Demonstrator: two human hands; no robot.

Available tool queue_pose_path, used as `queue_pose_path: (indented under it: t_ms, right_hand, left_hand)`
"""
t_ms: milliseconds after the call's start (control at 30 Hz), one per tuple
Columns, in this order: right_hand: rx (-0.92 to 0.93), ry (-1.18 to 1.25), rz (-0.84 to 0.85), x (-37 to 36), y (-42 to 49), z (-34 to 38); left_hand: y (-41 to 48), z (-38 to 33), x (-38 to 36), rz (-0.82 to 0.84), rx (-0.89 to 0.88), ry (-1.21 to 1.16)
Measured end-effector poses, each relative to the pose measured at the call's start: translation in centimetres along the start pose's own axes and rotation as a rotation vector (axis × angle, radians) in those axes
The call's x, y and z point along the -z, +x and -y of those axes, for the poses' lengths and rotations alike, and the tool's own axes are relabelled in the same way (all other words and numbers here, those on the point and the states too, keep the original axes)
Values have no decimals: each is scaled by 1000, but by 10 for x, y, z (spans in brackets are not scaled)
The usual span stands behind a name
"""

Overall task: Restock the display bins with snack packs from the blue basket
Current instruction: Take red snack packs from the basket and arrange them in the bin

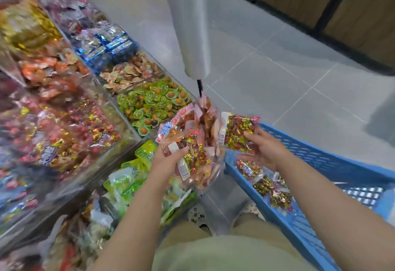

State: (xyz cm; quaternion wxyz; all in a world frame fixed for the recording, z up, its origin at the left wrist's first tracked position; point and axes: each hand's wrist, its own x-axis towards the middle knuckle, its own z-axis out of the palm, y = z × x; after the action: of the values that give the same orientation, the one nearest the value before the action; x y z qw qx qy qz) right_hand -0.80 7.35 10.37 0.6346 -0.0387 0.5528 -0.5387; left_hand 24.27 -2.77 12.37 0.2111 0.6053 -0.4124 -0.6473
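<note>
Ahead, a plastic roll (pixel 188 24) above the crowded display bins (pixel 123 118).

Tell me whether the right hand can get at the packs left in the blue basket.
Probably yes: the right hand hovers just above the loose packs in the blue basket, with nothing between them. But its grip is full, holding a foil pack.

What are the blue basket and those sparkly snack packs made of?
Blue basket: probably moulded plastic, matt, judging by its slotted lattice walls. Snack packs: likely thin plastic film, glossy, partly clear with glittery gold and red foil-like print; it crinkles and catches light.
</note>
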Motion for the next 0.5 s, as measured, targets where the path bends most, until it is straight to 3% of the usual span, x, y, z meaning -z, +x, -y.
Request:
queue_pose_path:
  t_ms: [133,300,400,500]
  right_hand:
    - [11,-122,209,-97,19,-8]
    - [68,-397,310,-211,34,-15]
    - [331,-695,445,-275,39,-7]
    - [685,-1273,515,-329,43,2]
  left_hand:
    - [-22,-17,95,-115,-66,-57]
    - [-50,-25,198,-285,-190,-268]
    - [-61,-23,244,-443,-286,-457]
    - [-62,-19,274,-621,-341,-553]
